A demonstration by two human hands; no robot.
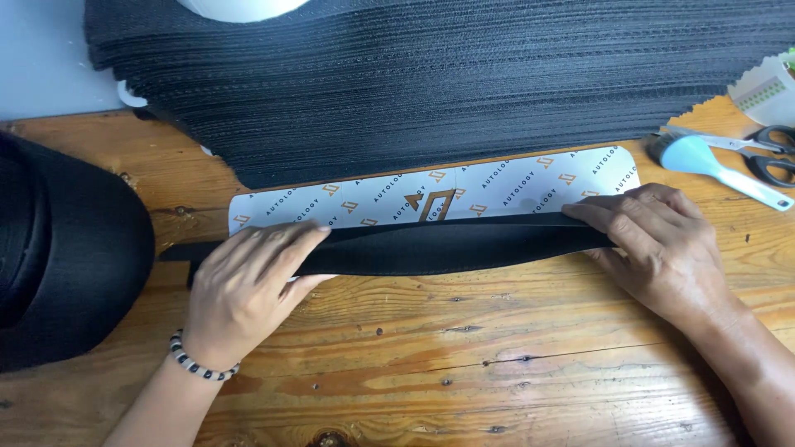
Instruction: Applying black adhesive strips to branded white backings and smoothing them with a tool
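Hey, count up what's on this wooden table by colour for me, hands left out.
Black: 4 – fabric strip, stacked pieces, cap, scissors
White: 2 – printed card, paper cup
Light blue: 1 – handled tool
Total: 7
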